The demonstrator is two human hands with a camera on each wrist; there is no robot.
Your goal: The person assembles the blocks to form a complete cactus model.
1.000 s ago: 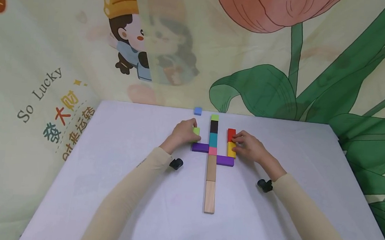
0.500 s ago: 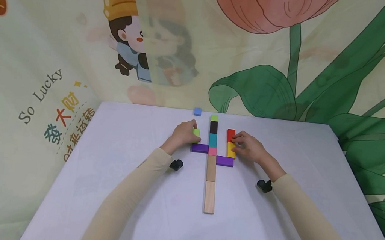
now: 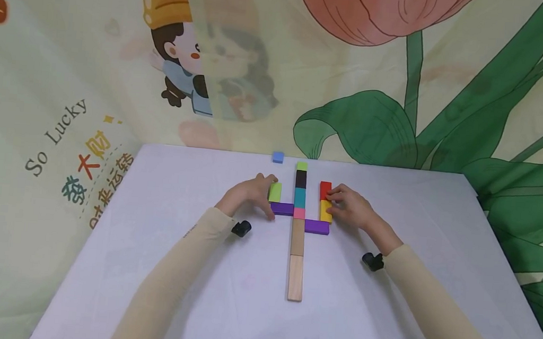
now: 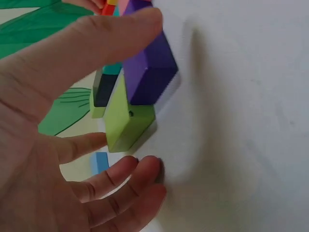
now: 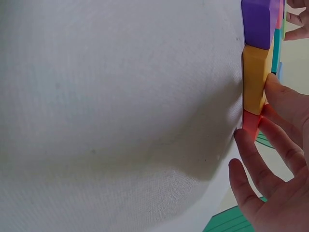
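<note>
In the head view, my left hand (image 3: pixel 253 191) spreads around a lime green block (image 3: pixel 275 192), which stands against the far side of a purple block (image 3: pixel 281 209). The left wrist view has its index fingertip at the green block's far end and its thumb over the purple block. My right hand (image 3: pixel 352 206) touches a yellow block (image 3: pixel 326 211) with the thumb and a red block (image 3: pixel 325 190) with other fingers; these two lie end to end. The yellow block meets a second purple block (image 3: pixel 317 227). Nothing is lifted by either hand.
Between the hands runs a straight row: a small green block (image 3: pixel 302 166), black block (image 3: pixel 301 179), teal block (image 3: pixel 300 198), pink block (image 3: pixel 299 213) and two plain wooden blocks (image 3: pixel 298 236). A blue block (image 3: pixel 278 157) sits at the white table's (image 3: pixel 180 173) back edge, before a printed curtain (image 3: pixel 255 131).
My left hand has let go of the lime green block and spread its fingers, shifting slightly left with the thumb nearer me. The right hand stays put on the red and yellow blocks.
</note>
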